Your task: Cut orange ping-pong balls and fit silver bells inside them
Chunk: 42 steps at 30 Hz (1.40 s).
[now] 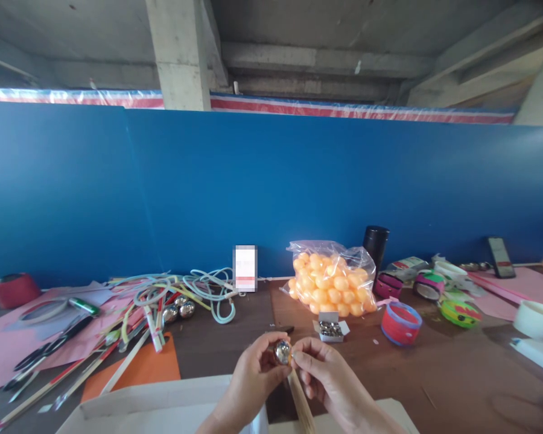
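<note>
My left hand [256, 377] is closed around a shiny silver ball [282, 352], held between thumb and fingers near the front of the table. Against the ball's right side, my right hand [323, 374] has thumb and forefinger pinched together. Whatever sits between those fingertips is too small to make out. Below both hands lies a wooden handle [301, 401], its far end covered by the hands. A small open box [331, 339] of little metal pieces stands just beyond my right hand.
Behind the box, a clear bag of orange balls [330, 286] leans near the blue partition [253, 181]. To the left lie tangled tubing [208, 289], more silver balls [178, 309] and scissors [49, 348]. Rolls of tape [400, 322] stand right. A white tray [163, 404] is in front.
</note>
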Motion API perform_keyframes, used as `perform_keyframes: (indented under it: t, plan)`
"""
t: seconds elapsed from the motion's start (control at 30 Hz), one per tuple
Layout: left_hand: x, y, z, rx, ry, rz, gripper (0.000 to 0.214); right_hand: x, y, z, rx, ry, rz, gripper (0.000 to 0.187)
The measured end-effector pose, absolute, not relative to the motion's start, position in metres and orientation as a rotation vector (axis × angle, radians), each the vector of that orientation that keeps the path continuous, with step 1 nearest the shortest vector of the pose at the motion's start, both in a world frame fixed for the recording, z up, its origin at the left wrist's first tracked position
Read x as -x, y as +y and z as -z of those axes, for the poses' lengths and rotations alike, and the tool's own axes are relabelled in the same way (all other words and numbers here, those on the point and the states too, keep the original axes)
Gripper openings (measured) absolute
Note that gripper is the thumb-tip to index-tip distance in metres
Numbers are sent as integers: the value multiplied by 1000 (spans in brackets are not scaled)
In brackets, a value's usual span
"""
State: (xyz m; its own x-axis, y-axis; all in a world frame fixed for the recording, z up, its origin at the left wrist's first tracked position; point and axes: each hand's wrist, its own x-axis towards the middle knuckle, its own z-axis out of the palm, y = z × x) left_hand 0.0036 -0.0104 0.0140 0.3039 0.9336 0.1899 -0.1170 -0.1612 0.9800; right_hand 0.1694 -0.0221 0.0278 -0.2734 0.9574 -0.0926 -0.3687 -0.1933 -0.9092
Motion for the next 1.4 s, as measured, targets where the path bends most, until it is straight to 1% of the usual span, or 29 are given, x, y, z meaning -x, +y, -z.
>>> perform_keyframes:
  t: [0.43, 0.9, 1.4]
  plan:
    - [-4, -12, -14, -1425, 860, -1122, 46, -169, -27, -34, 903, -996, -1675, 26]
    - [-3, -11, -11, -1468, 922, -1111, 50, -170, -28, -36, 922, -1001, -1679, 23]
    - [-3, -12, -10, -1445, 970, -1127, 55, -173, -22, -27, 918, -975, -1733, 26]
